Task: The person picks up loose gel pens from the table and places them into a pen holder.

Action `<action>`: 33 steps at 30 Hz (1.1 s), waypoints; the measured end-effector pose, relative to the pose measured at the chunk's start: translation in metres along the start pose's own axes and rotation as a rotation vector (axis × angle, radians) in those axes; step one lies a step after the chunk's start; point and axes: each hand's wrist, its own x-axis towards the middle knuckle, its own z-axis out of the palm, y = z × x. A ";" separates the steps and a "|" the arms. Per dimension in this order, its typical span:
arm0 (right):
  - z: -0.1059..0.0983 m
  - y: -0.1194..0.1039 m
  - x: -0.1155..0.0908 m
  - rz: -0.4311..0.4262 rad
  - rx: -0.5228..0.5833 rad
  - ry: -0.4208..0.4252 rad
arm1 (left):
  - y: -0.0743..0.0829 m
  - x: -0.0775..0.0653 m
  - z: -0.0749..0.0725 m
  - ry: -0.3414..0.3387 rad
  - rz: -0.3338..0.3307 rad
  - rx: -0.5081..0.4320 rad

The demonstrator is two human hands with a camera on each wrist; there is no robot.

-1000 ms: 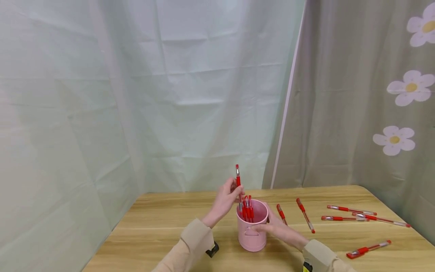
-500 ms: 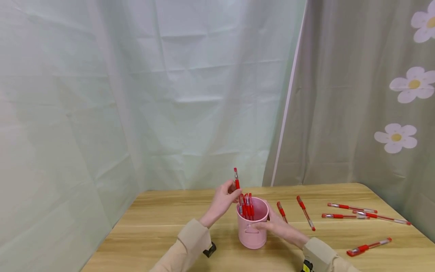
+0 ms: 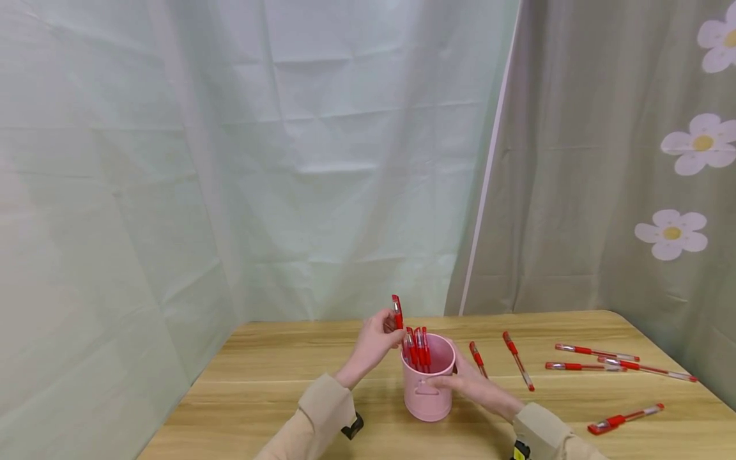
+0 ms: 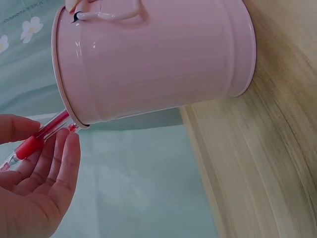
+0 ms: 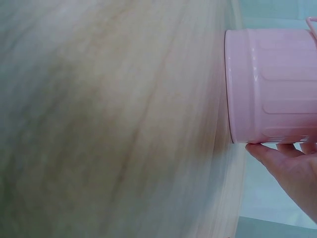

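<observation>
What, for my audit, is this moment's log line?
right hand: holds pink bucket; left hand: pinches red pen at its rim; inside: pens; table: more pens

Pink bucket point(image 5: 277, 87) stands base-down on the wood-grain table point(image 5: 124, 99), w/ the table's far edge running behind it. R hand point(image 5: 292, 173) has several fingers against the bucket's side, nr its base, palm partly cut off. Pale bkgd curtain point(image 5: 272, 201) beyond that edge; bit of bucket handle point(image 5: 312, 26) visible too.
</observation>
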 end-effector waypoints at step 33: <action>0.001 0.002 0.000 0.016 -0.036 0.030 | -0.017 -0.011 0.006 0.012 0.050 0.129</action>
